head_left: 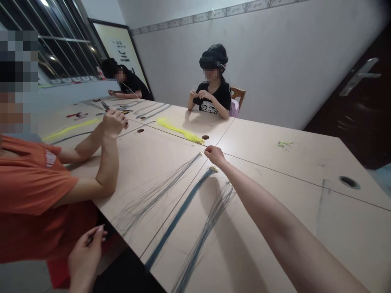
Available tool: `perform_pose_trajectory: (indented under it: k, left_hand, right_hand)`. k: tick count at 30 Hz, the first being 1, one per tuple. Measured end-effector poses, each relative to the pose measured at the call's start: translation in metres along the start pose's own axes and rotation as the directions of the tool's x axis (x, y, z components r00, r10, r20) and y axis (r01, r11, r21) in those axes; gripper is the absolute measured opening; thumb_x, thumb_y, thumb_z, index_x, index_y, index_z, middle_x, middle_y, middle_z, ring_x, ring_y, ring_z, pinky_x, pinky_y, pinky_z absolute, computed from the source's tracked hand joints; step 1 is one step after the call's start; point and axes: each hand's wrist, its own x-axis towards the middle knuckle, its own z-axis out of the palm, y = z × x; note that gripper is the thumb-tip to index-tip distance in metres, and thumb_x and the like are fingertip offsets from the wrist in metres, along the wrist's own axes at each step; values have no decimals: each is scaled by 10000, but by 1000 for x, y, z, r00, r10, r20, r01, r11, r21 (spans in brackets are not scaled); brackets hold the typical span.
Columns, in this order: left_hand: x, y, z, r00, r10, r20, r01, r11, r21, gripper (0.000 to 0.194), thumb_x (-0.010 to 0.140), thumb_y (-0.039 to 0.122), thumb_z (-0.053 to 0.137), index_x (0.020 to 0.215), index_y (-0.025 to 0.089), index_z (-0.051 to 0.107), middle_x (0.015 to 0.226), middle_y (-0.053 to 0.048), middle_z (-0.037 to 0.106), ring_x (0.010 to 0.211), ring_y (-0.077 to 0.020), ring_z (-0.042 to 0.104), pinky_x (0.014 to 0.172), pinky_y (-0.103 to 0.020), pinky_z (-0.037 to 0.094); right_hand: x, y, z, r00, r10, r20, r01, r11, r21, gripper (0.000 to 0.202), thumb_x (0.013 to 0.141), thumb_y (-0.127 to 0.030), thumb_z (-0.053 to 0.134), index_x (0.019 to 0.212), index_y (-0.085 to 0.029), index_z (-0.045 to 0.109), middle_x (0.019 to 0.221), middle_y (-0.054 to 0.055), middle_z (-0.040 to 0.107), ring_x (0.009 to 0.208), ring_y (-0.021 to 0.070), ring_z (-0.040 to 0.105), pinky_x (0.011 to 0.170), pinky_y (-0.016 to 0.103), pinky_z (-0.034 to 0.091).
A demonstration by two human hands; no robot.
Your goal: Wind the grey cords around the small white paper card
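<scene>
My right hand [214, 155] reaches far across the table, its fingers pinched beside the metal-tipped end of a loose bundle of thin grey wires [159, 185]. What lies between its fingertips, if anything, is too small to see. Nearer me lies a tight bundle of blue-grey wires [183, 215] with gold-coloured terminals at its far end. A third, looser bundle of grey wires [210, 215] runs along its right side, partly under my forearm's line. My left hand [87, 254] is held low, off the table's near edge, thumb and fingers closed; their contents cannot be made out.
A co-worker in an orange shirt [36, 195] leans on the table [275, 175] at left. Two more people sit at the far side. A yellow wire bundle [180, 131], pliers [105, 106], green scraps [284, 144] and a cable hole [349, 182] are on the tabletop.
</scene>
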Motion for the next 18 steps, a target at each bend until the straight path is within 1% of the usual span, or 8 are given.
perform_pose_trajectory:
  k: [2,4,7,9,11,13,16,18]
  left_hand:
    - [-5,7,1,993,-122,-7,120,988,-100,168,671,442,567,733,288,589,605,85,648,651,-178,626,559,-246,453]
    - [-9,14,1,983,-183,-26,175,969,-173,132,635,426,596,684,303,598,576,98,633,626,-174,607,547,-243,433]
    - [-13,23,2,967,-254,-34,239,942,-237,103,588,409,626,610,312,600,517,105,611,565,-171,582,515,-248,417]
    - [-15,26,3,961,-272,-43,252,932,-262,81,577,399,629,588,324,601,503,110,607,538,-167,571,495,-250,413]
    - [-16,27,4,964,-261,-47,240,933,-267,46,570,375,633,593,347,605,510,122,608,538,-164,568,479,-249,412]
    - [-16,25,6,966,-256,-42,234,931,-280,62,554,338,642,589,368,602,505,138,601,536,-161,563,462,-247,410]
    - [-14,18,8,961,-270,-49,244,921,-303,110,536,307,652,589,387,600,498,157,600,524,-159,564,446,-251,416]
    - [-12,9,8,966,-255,-52,232,934,-271,117,551,311,648,620,397,606,517,157,618,552,-169,590,467,-268,442]
  right_hand:
    - [10,6,9,1000,13,18,-12,999,-41,92,689,-200,498,651,-188,581,676,24,616,628,149,533,551,240,360]
    - [19,12,17,999,27,32,-24,997,-69,97,691,-197,499,651,-189,587,683,26,625,623,145,530,553,237,355]
    - [29,22,29,998,45,37,-42,995,-92,105,700,-192,497,660,-189,594,720,36,641,640,149,540,567,240,358]
    - [34,29,35,998,59,36,-56,993,-100,108,707,-190,498,664,-187,596,734,42,646,651,155,549,572,244,360]
    - [38,35,40,997,73,38,-69,992,-105,108,712,-187,502,665,-186,599,736,46,649,653,156,555,570,244,362]
    - [42,41,43,995,86,42,-81,991,-110,104,716,-187,511,664,-185,602,746,49,652,666,156,563,575,241,365]
    - [46,48,48,993,111,44,-105,987,-124,91,722,-196,531,676,-188,609,784,61,660,714,168,578,603,247,380]
    - [49,52,51,990,135,38,-129,982,-137,89,732,-213,535,706,-196,619,818,71,664,746,185,587,617,259,389]
